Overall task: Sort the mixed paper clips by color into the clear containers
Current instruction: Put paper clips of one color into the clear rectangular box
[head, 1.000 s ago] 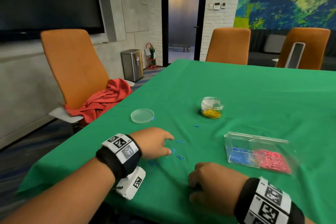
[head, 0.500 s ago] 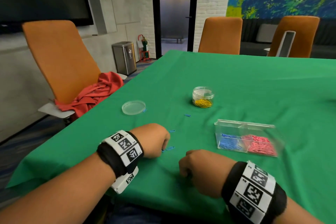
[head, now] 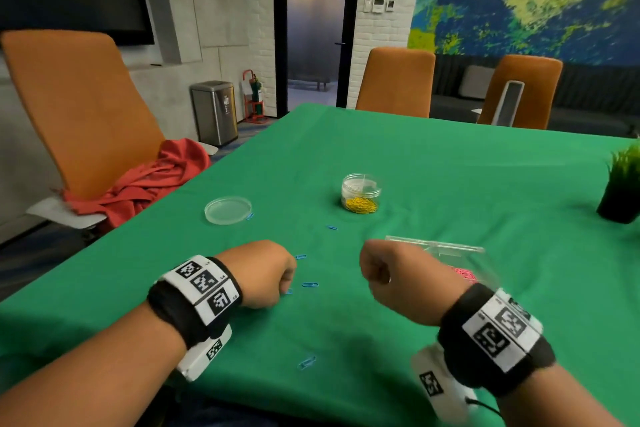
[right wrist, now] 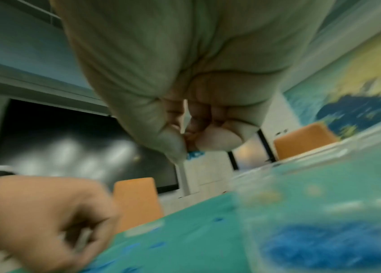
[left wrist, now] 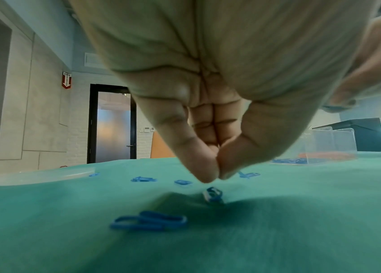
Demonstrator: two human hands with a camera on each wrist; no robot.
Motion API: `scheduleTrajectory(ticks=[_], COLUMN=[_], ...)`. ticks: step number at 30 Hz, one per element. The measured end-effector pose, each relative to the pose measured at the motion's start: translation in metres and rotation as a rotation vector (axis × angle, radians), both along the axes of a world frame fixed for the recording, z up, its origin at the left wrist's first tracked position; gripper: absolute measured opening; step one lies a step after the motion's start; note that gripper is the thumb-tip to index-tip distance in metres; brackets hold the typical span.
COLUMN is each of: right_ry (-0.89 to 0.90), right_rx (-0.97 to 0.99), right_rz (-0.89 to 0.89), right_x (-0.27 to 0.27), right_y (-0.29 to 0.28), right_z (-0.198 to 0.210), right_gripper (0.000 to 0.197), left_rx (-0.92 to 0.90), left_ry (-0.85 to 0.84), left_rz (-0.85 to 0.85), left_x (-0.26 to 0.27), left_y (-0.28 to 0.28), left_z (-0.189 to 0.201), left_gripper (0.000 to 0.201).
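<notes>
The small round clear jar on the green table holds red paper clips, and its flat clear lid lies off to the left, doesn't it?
Not quite: the small round clear jar holds yellow paper clips, not red, as the head view shows. The rest stands: it sits on the green table, and the flat clear lid lies off to the left.

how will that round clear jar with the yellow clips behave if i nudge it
The round clear plastic jar stands upright on the green tablecloth, squat and wide, so it will probably slide, not tip. The yellow paper clips fill only its bottom, so it is likely light and easy to shove. It looks lidless; a hard knock might scatter clips.
</notes>
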State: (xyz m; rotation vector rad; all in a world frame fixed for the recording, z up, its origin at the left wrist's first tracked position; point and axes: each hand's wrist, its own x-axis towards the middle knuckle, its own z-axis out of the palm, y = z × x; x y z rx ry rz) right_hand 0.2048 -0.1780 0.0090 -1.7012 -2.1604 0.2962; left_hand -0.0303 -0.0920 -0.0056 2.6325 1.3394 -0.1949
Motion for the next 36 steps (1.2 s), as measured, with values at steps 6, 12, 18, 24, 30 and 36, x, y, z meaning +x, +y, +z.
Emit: scheduleTrajectory(ticks=[6,12,18,24,30,36], right_ry=[-0.038,0.077,-0.055,-0.060,-0.150,-0.228], right_rx=[0.009,-0.222,-0.404,-0.433,-0.394,-0.404], right_rz=[-0.272,-0.363,-0.309,-0.341,-0.319,-0.281], right_x=[0.068,0.110,0.092,0.082,0.087,0.089], right_y=[0.028,0.010,0.009,0.011,0.013,0.013], right_z=[0.007,0.007,-0.006,-0.010,-0.019,-0.023], right_gripper=[0.017,0.058,0.075,0.081,0.077,0.062], left_rx=[0.051,-0.127,-0.024,-0.035,-0.013,-0.029], left_ry=[-0.088,-0.478,-0.475,-0.346,-0.301,-0.402], left_rz=[-0.013,-0.090,-0.277,-0.297,-0.376,-0.080], left_x=[-0.003,0.021,0.103,0.158,0.159,0.090], left_y=[0.004,-0.010,-0.006,0.010,0.014,0.082], left_z=[0.001,0.032,0.043,0.028,0.026,0.026], left_gripper=[0.017,0.016,0.013,0.018,0.018,0.023])
